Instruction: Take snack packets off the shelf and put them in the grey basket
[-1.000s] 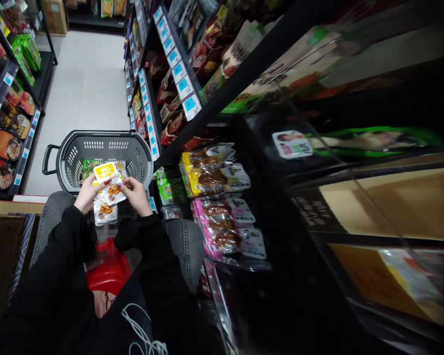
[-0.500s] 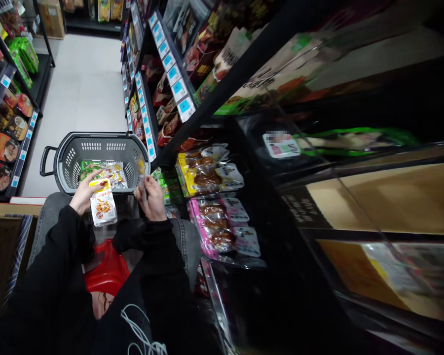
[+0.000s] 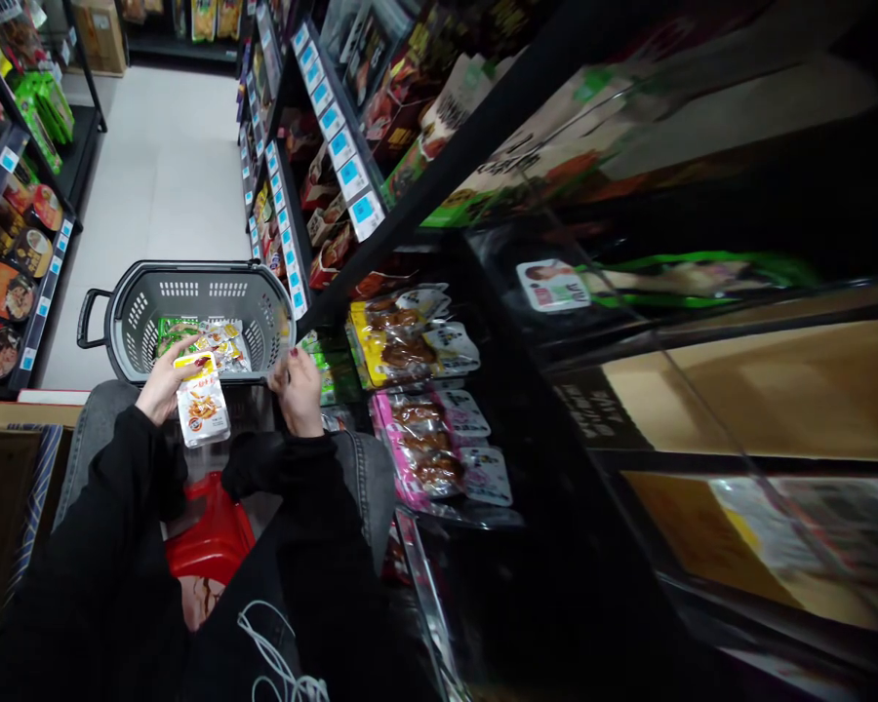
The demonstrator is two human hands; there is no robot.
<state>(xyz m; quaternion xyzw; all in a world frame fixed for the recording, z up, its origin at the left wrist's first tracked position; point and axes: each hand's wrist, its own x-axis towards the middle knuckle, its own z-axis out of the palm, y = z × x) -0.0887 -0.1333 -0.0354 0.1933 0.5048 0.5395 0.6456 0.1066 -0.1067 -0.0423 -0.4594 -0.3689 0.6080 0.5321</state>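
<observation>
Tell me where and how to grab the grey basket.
Grip the black handle on the left end of the basket, coming from the left over the floor. It juts out past the rim as a loop with a visible gap, so fingers should be able to wrap its outer bar.

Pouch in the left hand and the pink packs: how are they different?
The pouch is mostly white with yellow; the pink packs have see-through plastic. The pouch shows a food picture; the pink packs show brown food inside. The left hand grips the pouch; the pink packs lie unheld.
</observation>
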